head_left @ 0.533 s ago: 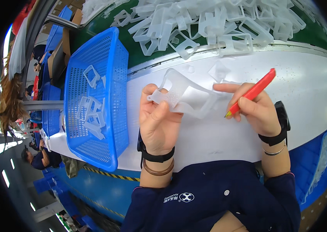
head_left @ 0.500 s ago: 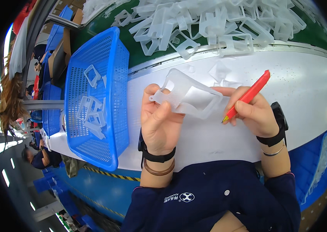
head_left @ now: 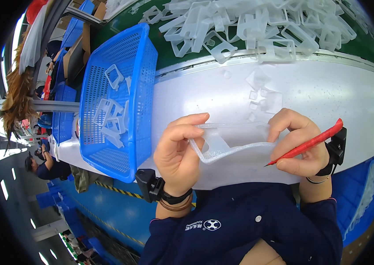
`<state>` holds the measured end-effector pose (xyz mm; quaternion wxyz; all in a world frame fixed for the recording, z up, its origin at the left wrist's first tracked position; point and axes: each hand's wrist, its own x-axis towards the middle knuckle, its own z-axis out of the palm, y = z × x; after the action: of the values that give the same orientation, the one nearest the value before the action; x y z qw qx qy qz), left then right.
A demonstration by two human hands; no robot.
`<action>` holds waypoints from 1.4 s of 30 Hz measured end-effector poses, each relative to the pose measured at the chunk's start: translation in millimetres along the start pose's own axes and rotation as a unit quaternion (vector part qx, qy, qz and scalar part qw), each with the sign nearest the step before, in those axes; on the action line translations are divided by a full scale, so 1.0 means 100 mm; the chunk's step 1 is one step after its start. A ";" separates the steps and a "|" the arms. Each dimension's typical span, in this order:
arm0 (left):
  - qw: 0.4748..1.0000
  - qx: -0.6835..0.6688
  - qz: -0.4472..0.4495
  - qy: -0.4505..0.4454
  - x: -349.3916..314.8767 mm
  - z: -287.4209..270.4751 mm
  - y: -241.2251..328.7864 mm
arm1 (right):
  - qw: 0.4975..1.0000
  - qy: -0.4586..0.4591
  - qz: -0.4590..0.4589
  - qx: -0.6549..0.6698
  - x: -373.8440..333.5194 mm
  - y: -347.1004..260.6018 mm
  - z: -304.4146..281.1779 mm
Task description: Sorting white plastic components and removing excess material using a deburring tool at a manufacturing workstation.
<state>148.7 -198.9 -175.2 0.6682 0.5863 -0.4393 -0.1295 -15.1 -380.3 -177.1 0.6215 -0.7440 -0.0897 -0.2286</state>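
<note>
A translucent white plastic frame with a large cut-out is tilted above the white table, its edge turned toward me. My left hand pinches its left end between thumb and fingers. At the other end, fingertips of my right hand touch the frame. That same hand grips a red-handled craft knife, its thin dark tip pointing left, below the frame's right end and apart from it. Small cut-off plastic scraps lie on the table beyond the frame.
At left, a blue perforated basket holds several similar frames. A large heap of translucent frames covers the green surface at the back. The white tabletop extends right. A person is in the left background.
The frame has been tipped from showing its broad face to showing its edge, and lowered. My right hand and the knife have moved down and right; scraps formerly behind the frame now show.
</note>
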 end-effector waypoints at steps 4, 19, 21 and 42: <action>0.999 0.030 0.011 -0.015 -0.07 -0.13 0.13 | 1.000 -0.008 0.018 0.015 0.01 0.01 0.01; 0.894 0.338 0.051 0.290 0.02 -0.74 0.51 | 0.935 0.082 0.162 0.304 -0.04 0.22 0.37; 0.824 0.479 0.055 0.297 0.15 -0.98 0.65 | 0.935 0.096 0.170 0.296 0.03 0.22 0.34; 0.868 0.453 0.125 -0.159 1.23 0.52 -1.14 | 0.917 0.289 0.190 0.201 -0.01 0.30 0.09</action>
<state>221.0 -350.3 -227.7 0.2607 0.7363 -0.6196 0.0768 -0.8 -378.1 -205.3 0.7887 -0.5077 0.1925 -0.2883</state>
